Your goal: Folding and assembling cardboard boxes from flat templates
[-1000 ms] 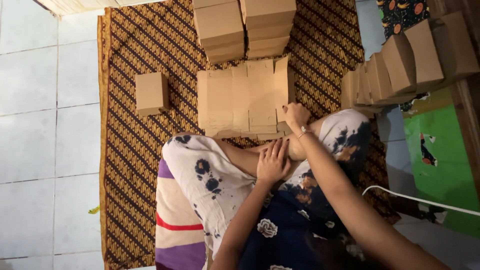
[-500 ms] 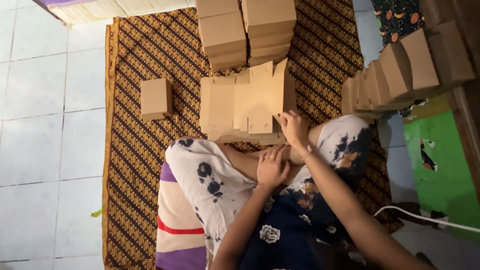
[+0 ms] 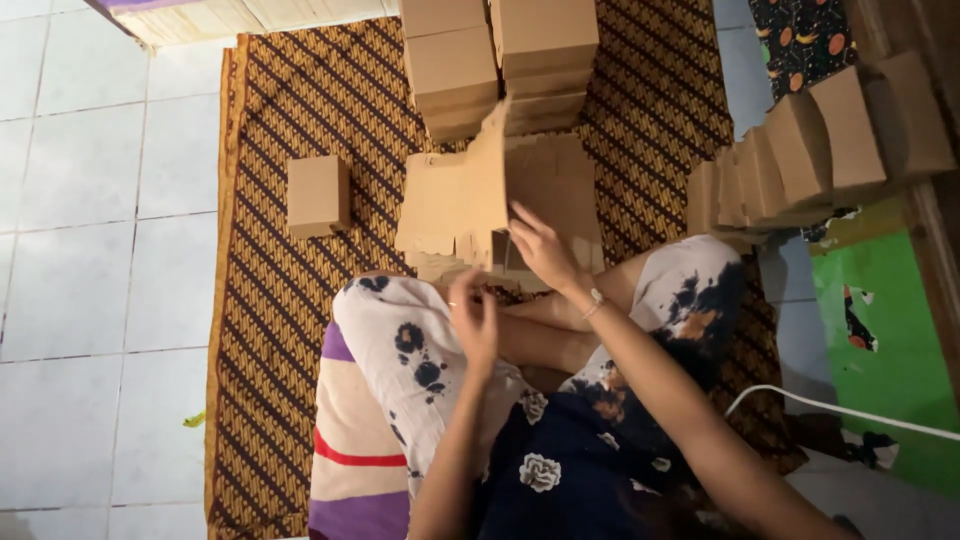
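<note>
I sit cross-legged on a brown patterned mat (image 3: 280,330). My right hand (image 3: 540,250) grips the edge of a flat cardboard box blank (image 3: 455,205) and holds it tilted up off the pile of flat blanks (image 3: 560,185) in front of my knees. Just above my left knee, my left hand (image 3: 475,320) is raised with its fingers loosely apart. It holds nothing and sits a little below the lifted blank.
A folded small cardboard box (image 3: 318,195) stands on the mat to the left. Two stacks of cardboard boxes (image 3: 500,60) rise at the far edge. A row of folded boxes (image 3: 820,150) leans at the right. White cable (image 3: 850,412), green sheet (image 3: 890,340), tiled floor (image 3: 90,250).
My right hand has lifted one blank off the pile and tipped it upright. My left hand has risen from my lap toward it.
</note>
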